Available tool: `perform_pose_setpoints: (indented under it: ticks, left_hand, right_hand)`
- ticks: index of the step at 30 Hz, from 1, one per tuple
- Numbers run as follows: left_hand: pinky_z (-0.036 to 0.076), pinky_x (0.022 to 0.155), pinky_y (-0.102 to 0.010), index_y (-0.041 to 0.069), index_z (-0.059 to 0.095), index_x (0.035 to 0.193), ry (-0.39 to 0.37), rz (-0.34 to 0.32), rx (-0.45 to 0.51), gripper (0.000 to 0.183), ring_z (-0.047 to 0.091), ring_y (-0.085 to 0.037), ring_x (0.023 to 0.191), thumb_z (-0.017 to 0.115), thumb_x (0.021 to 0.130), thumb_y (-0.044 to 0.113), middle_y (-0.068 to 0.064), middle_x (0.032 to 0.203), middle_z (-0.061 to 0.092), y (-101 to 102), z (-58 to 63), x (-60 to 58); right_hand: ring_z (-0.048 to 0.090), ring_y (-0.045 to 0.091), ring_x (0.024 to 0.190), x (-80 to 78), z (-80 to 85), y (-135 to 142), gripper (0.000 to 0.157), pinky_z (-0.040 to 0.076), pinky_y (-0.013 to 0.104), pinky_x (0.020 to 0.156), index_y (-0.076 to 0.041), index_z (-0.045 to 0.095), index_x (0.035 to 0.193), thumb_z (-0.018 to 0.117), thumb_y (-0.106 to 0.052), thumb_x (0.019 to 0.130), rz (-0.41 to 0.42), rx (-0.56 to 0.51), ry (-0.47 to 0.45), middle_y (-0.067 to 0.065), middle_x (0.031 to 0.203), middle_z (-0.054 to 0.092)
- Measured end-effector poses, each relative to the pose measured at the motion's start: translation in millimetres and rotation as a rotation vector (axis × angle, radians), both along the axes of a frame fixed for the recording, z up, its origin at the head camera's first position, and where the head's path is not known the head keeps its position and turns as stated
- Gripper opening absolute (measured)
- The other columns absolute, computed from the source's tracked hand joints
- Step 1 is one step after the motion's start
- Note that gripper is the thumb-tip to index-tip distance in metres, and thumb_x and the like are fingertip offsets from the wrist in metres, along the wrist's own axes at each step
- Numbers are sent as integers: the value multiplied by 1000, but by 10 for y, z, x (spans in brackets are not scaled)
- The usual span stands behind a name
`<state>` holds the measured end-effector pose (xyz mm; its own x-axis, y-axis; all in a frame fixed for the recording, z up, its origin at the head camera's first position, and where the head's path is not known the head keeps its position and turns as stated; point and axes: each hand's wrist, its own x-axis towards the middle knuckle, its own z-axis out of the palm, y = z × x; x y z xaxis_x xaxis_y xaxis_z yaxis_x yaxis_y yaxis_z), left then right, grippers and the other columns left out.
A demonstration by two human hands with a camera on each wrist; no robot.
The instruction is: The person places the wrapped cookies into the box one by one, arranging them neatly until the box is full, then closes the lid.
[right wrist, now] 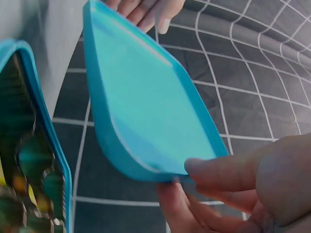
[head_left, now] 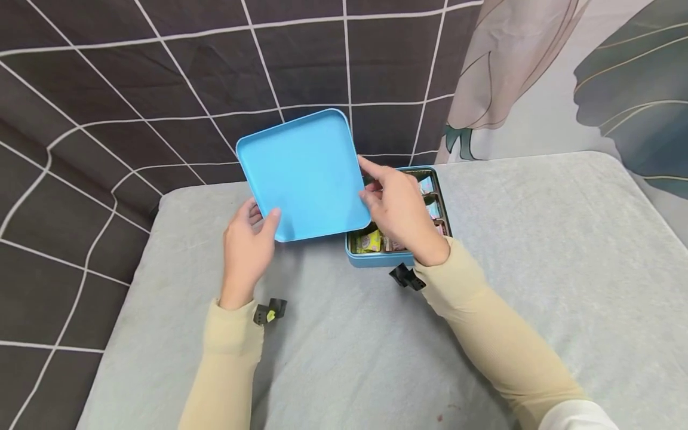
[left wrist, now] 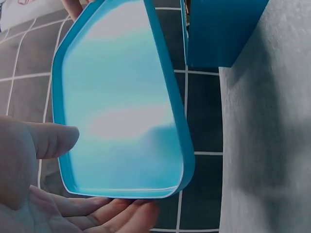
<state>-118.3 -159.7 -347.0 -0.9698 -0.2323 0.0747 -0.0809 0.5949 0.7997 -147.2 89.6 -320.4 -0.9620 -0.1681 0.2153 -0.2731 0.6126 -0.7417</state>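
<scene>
A blue lid (head_left: pixel 303 176) with a shallow rim is held tilted above the bed-like surface, its inner side facing me. My left hand (head_left: pixel 248 248) holds its lower left edge, thumb over the rim and fingers behind. At the opposite edge, my right hand (head_left: pixel 398 206) pinches the rim between thumb and fingers, as the lid (right wrist: pixel 146 97) shows in the right wrist view. Under and behind the right hand stands a blue box (head_left: pixel 378 260), uncovered, with wrapped sweets (head_left: pixel 368 241) in its dark compartments. The right hand and lid hide part of the box.
A grey cloth-covered surface (head_left: pixel 322 346) lies under everything. Behind it hangs a dark cloth (head_left: pixel 306 65) with a white grid, and a patterned curtain (head_left: pixel 516 77) hangs at the right. Small black devices (head_left: pixel 407 277) are worn at both wrists.
</scene>
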Motion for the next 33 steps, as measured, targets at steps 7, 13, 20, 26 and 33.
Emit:
perform_pose_setpoints:
  ticks: [7,13,20,26,33]
  left_hand:
    - [49,101,-36,1,53,144,105,29,9,53,63,-25,118,59,101,31,-17,132,63,98,36,-47]
    - [49,101,-38,1,51,146,147,-7,12,49,62,-26,120,56,102,23,-18,135,62,212,93,-77]
    - [50,100,-36,0,48,147,171,-49,63,50,60,-26,123,57,101,16,-19,136,60,323,99,-100]
    - [47,104,-34,4,32,157,193,-76,56,59,57,-25,126,52,102,14,-17,143,54,375,111,-103]
    - [48,102,-32,11,33,158,298,-122,29,58,62,-25,120,48,102,7,-19,135,61,415,116,-122]
  right_hand:
    - [60,25,97,-18,20,81,53,47,37,79,-5,50,147,62,-1,96,-47,41,56,15,110,64]
    - [59,27,91,-43,38,186,49,45,37,77,-4,56,142,60,3,94,-92,16,89,15,101,65]
    - [58,29,91,-73,22,285,47,44,39,79,-5,61,139,61,5,93,-145,-9,148,15,97,65]
    - [62,28,92,-82,8,339,44,48,40,82,-4,62,137,59,3,94,-173,-31,180,16,101,67]
    - [62,29,98,-80,1,407,42,52,39,84,-7,59,142,57,-8,100,-173,-97,156,18,111,69]
